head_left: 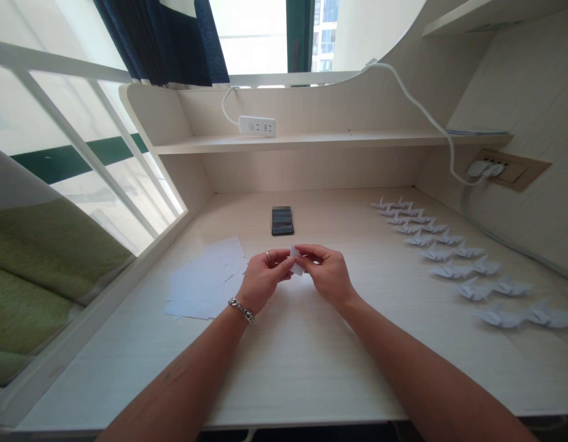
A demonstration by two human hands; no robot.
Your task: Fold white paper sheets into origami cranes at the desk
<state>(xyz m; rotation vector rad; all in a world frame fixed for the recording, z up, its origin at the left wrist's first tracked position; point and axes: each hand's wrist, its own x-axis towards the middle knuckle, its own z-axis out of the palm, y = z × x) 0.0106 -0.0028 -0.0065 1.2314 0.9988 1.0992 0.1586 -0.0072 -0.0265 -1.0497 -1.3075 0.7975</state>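
A small folded piece of white paper [296,262] is pinched between both hands above the middle of the pale wooden desk [311,362]. My left hand [264,279], with a ring and a metal bracelet on the wrist, grips its left side. My right hand [326,272] grips its right side with thumb and fingertips. Most of the paper is hidden by the fingers. A loose pile of white paper sheets [205,279] lies just left of my left hand.
Several folded paper cranes [454,255] lie in two rows along the desk's right side. A dark phone [282,221] lies beyond the hands. A power strip [257,126] sits on the shelf; its cable [431,123] runs to a wall socket [493,169]. A bed rail [81,147] stands at left.
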